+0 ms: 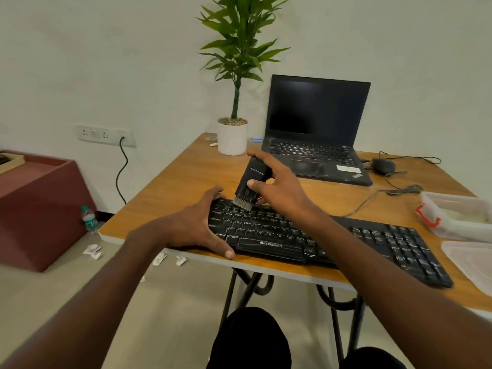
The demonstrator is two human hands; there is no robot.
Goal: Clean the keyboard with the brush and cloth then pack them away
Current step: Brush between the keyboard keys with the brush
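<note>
I had the wooden table (186, 177) filling most of my view, its near edge running just under the keyboard (332, 243). The black keyboard lay slanted across that front edge, its near-left corner almost at the lip. Behind it stood a laptop (316, 129) with a dark screen, and to the far right an open clear plastic container (458, 217) with its lid (474, 262) lying flat just in front of it, which I judged to be where the tools get packed.

My left hand (194, 222) was spread over the keyboard's left end, thumb along the front edge, bracing it rather than gripping anything. My right hand (277, 187) had its grip pressed around the black brush (251, 179), thumb on the near face, fingers behind, holding it tilted with its pale bristles (242, 203) down on the top key rows at the upper left.

The cloth I could not pick out; something pale inside the container might have been it, but that corner was too washed out to tell.

The risks I saw: with the keyboard so near the edge, a hard sweep toward me could nudge it off if the left hand eased up. Pressing the bristles too steeply could catch a keycap, and debris flicked forward would land on the floor among the paper scraps (93, 251) there.
</note>
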